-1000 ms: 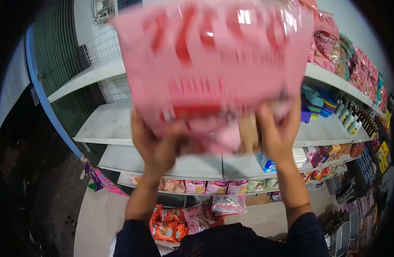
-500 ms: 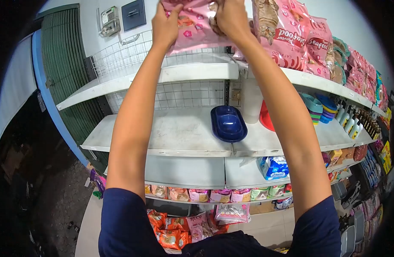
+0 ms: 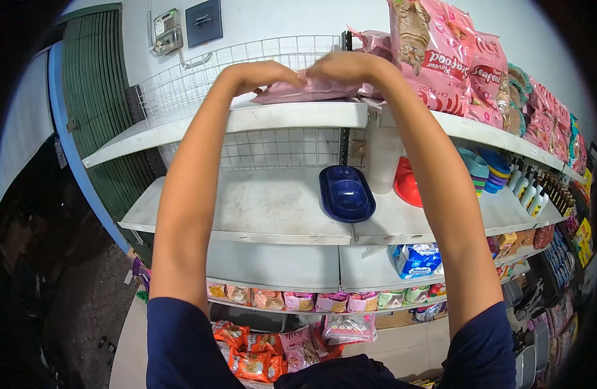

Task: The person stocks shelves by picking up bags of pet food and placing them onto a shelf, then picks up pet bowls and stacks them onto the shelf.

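Observation:
A pink cat food bag (image 3: pixel 315 93) lies flat on the white top shelf (image 3: pixel 292 117), close to its front edge. My left hand (image 3: pixel 267 74) rests over the bag's left side, fingers stretched inward. Over the right part of the bag is my right hand (image 3: pixel 342 67), its fingers extended and slightly blurred; both palms face down. Beside it on the right, upright pink seafood-flavour cat food bags (image 3: pixel 441 65) stand in a row, one printed with a tabby cat.
Below, a dark blue double pet bowl (image 3: pixel 348 194) sits on the middle shelf, with a red bowl (image 3: pixel 409 183) to its right. Lower down are a blue pack (image 3: pixel 417 258) and orange bags (image 3: pixel 253 356). A wire grid (image 3: pixel 246 57) backs the top shelf.
The pink bag, held up in both hands before, has come down and lies flat on the top shelf. My hands have turned from gripping its sides to lying over it.

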Available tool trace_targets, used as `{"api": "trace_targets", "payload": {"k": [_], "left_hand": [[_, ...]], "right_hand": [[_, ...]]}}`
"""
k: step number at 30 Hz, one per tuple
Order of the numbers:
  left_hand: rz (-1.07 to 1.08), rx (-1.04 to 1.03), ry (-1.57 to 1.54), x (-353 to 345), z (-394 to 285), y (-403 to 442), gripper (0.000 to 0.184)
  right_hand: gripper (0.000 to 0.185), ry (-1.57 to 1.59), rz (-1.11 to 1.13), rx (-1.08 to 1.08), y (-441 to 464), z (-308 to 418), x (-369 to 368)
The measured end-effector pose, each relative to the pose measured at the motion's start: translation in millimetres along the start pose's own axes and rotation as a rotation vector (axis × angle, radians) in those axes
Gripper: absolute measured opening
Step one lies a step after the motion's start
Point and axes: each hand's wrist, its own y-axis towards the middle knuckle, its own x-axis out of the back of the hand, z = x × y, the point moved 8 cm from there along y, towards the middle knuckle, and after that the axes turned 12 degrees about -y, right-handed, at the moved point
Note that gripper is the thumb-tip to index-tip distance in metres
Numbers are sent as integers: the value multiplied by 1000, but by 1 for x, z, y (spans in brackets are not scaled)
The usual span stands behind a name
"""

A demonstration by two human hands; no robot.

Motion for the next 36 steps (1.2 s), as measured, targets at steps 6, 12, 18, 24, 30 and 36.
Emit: {"api": "trace_targets", "payload": {"k": [6, 12, 18, 24, 30, 36], "left_hand": [[21, -175, 164, 3, 22, 43, 55], [-77, -174, 303, 5, 26, 52, 52], [-493, -591, 35, -2, -27, -52, 48], [-601, -758, -488, -104, -3, -199, 46], [-663, -401, -864, -232, 101, -262, 47], [-645, -7, -1081, -322, 168, -274, 47]], "right_hand": [[51, -343, 36, 136, 15, -4, -30], [46, -411, 1, 184, 61, -43, -47], [44, -191, -503, 155, -22, 5, 0], [38, 582, -798, 176, -194, 102, -27], [33, 1314, -630, -206, -259, 98, -205], [39, 1461, -282, -493, -301, 105, -316]]}}
